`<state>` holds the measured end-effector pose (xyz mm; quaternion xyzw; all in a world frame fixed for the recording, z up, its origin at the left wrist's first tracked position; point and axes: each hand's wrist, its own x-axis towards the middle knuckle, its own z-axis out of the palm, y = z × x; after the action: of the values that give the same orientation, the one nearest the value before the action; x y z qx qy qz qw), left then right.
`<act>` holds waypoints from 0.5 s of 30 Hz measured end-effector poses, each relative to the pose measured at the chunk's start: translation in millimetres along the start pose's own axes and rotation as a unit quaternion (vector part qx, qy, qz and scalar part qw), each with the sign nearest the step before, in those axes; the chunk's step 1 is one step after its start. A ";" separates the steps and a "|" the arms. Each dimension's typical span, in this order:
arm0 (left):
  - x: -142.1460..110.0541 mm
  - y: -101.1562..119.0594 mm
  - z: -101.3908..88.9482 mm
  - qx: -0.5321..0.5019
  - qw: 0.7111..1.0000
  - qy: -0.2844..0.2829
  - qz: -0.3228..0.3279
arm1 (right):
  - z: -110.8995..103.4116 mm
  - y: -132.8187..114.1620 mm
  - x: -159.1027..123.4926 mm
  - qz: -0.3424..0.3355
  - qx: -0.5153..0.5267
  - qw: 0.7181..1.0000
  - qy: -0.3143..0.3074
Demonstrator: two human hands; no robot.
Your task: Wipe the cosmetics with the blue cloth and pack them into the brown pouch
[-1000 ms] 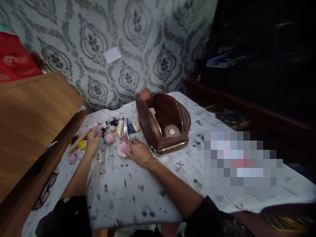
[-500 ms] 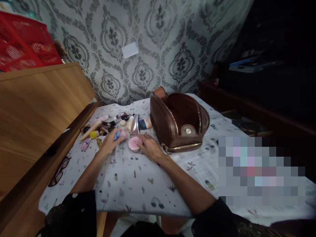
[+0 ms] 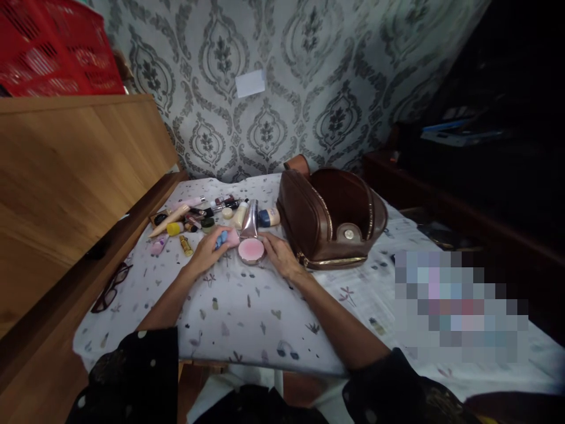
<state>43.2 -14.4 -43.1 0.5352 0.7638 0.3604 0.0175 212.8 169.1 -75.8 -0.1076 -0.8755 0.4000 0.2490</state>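
Observation:
My left hand (image 3: 208, 252) is closed around a small pink and blue item (image 3: 227, 238) whose kind I cannot make out. Just right of it a round pink compact (image 3: 251, 251) lies on the patterned cloth. Beside the compact is my right hand (image 3: 281, 254), fingers stretched toward the near end of a shiny silver-pink tube (image 3: 250, 219); whether they touch it is unclear. Behind are a cream tube (image 3: 241, 215), a small pale round pot (image 3: 226, 213) and a blue-and-beige container (image 3: 268, 217).
An unzipped brown leather bag (image 3: 304, 218) stands right of my right hand. Brushes, a yellow-capped item (image 3: 175, 228), a gold tube (image 3: 186, 245) and other cosmetics lie at left. Glasses (image 3: 111, 288) rest near the left edge, beside a wooden panel (image 3: 88, 141). A blurred patch covers the right side.
My right thumb has come off the compact, and that hand is now beside it. The compact sits slightly farther away. My left hand keeps the pink and blue item. The view has shifted.

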 end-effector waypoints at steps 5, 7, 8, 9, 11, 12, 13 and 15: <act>-4.3 -2.1 -7.4 -0.082 0.996 0.004 -0.047 | 0.9 2.3 0.5 0.017 -0.009 1.000 0.005; -4.1 -3.2 -8.9 -0.072 0.997 -0.008 -0.037 | 1.0 1.6 0.6 0.027 -0.015 1.000 0.000; -3.5 -3.7 -9.7 -0.057 0.998 -0.017 -0.029 | 0.9 1.0 0.7 0.029 -0.016 0.999 -0.002; -2.7 -4.2 -10.7 -0.040 0.999 -0.026 -0.025 | 0.8 0.3 0.8 0.029 -0.016 0.999 -0.005; -0.8 -4.7 -13.6 -0.014 0.999 -0.045 -0.025 | 0.4 -1.1 0.9 0.028 -0.014 0.999 -0.008; 0.0 -4.7 -15.6 -0.009 0.998 -0.053 -0.027 | 0.3 -1.7 0.9 0.027 -0.013 1.000 -0.008; 0.7 -4.4 -18.0 -0.009 0.998 -0.061 -0.026 | 0.3 -2.3 0.9 0.026 -0.012 1.000 -0.008; 1.1 -3.1 -23.4 -0.020 0.997 -0.078 -0.017 | 0.6 -2.8 0.8 0.022 -0.009 1.000 -0.005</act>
<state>30.6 -26.4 -27.1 0.5479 0.7618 0.3323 0.0944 211.8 167.2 -73.7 -0.1263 -0.8777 0.3983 0.2346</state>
